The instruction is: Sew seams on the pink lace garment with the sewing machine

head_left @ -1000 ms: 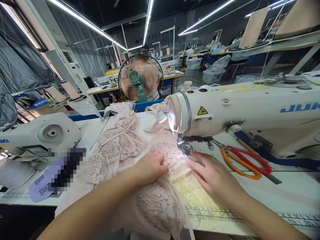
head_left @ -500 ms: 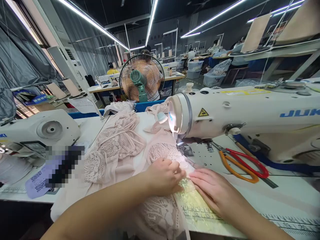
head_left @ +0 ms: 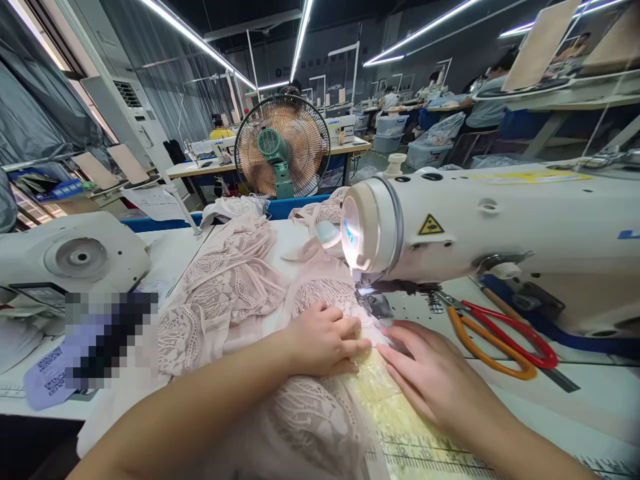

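Observation:
Pink lace fabric (head_left: 235, 287) lies spread over the sewing table and runs under the presser foot (head_left: 376, 305) of a white sewing machine (head_left: 500, 227). My left hand (head_left: 325, 337) rests on the lace just left of the foot, fingers curled and pressing the cloth. My right hand (head_left: 433, 377) lies flat with fingers stretched out, on a pale yellow lace strip (head_left: 385, 407) right in front of the foot. Both hands hold the cloth down against the table.
Red and orange scissors (head_left: 500, 333) lie on the machine bed to the right. A second white machine (head_left: 70, 257) and paper tags (head_left: 45, 373) sit at the left. A standing fan (head_left: 280, 147) is behind the table. Other workers sit at far benches.
Both hands first drew back toward me along the fabric, then slid forward again toward the presser foot. The camera has moved a little closer to the machine.

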